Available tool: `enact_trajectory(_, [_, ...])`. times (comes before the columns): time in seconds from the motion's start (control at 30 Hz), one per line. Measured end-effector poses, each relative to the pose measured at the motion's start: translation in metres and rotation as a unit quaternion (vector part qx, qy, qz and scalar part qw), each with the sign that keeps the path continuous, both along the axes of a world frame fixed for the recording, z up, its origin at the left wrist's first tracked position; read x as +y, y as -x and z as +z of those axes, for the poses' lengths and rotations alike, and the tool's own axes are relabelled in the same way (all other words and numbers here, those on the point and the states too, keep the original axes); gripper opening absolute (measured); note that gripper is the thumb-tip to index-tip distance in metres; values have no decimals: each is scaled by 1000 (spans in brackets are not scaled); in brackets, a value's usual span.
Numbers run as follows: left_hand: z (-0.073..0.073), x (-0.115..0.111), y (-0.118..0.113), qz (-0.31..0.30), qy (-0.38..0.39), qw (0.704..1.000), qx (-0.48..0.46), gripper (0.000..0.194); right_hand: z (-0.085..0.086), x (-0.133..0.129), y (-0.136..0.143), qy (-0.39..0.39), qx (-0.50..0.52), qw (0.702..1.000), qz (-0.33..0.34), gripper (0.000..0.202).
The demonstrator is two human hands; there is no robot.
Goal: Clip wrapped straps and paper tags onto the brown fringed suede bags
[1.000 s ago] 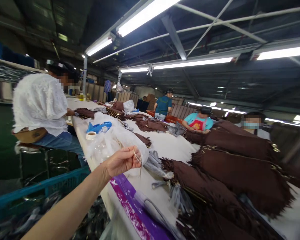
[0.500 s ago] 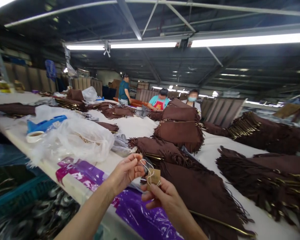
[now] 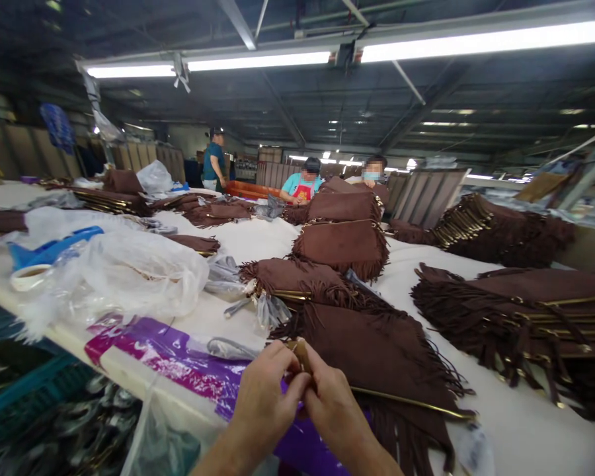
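Note:
My left hand and my right hand meet low in the middle, fingertips together around a small tan cardboard tag. Fingers of both hands are closed on the tag, and most of it is hidden behind them. Its white string can hardly be seen. Just beyond the hands lies a brown fringed bag with a gold-coloured bar along its edge. Under and left of the wrists is a shiny purple plastic sheet.
Clear plastic bags, a tape roll and a blue object lie at left. Stacked fringed bags fill the right. A teal crate stands below the table edge. Three people are across the table.
My left hand has moved from the string down to the tag, and both hands are now together and lower. The camera view has shifted, so the scene sits further left and higher.

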State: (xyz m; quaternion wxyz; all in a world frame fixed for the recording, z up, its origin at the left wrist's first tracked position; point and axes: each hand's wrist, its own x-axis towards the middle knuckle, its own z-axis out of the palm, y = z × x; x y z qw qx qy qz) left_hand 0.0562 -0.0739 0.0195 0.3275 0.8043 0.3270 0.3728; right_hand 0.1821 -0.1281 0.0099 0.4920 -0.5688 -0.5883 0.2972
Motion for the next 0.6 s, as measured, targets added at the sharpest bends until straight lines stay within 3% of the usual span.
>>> enact_trajectory(0.1, [-14, -1, -8, -1, 3, 1000, -2, 14, -10, -4, -3, -12, -20, 999, -28, 52])
enact_trajectory(0.17, [-18, -2, -7, -17, 11, 999, -28, 15, -11, -7, -5, 26, 17, 999, -21, 54])
enact_trajectory(0.27, [-13, 5, 4, -42, 115, 986, -117, 20, -6, -16, -13, 110, 106, 988, -8, 69])
enact_trajectory(0.37, [-2, 21, 23, -35, 273, 926, -258, 26, -4, -35, -35, 183, 184, 965, -27, 95])
enact_trajectory(0.43, [3, 30, 32, -20, 328, 888, -321, 29, -8, -51, -54, 231, 201, 952, -26, 105])
enact_trajectory(0.5, [5, 32, 36, -21, 337, 886, -319, 30, -12, -67, -71, 265, 178, 948, -9, 98])
enact_trajectory(0.6, [6, 19, 29, -71, 291, 926, -230, 28, -9, -80, -79, 209, 51, 975, -54, 69])
